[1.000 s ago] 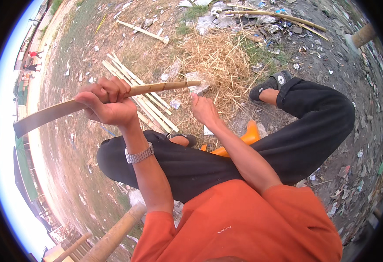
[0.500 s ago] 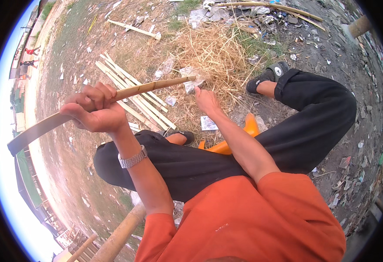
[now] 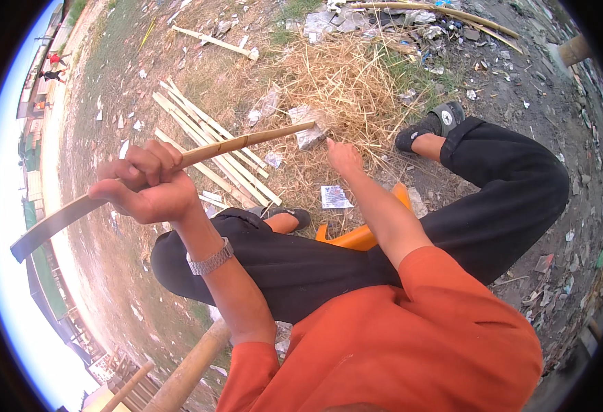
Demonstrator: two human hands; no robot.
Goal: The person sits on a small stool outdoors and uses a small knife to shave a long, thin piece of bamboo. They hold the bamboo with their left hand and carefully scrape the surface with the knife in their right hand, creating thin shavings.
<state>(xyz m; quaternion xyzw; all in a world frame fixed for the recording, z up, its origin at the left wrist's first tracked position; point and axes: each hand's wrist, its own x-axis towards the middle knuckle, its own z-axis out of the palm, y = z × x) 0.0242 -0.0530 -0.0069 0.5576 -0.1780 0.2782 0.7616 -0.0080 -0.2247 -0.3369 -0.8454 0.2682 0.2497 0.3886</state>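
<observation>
Above the black-trousered knee, the left hand [image 3: 147,182] had slid further left and down than a moment before, fingers clenched round the long bamboo strip [image 3: 178,172]. Beyond it, the right hand [image 3: 345,156] reached toward the straw pile [image 3: 349,82]; its fingers' state could not be told.
</observation>
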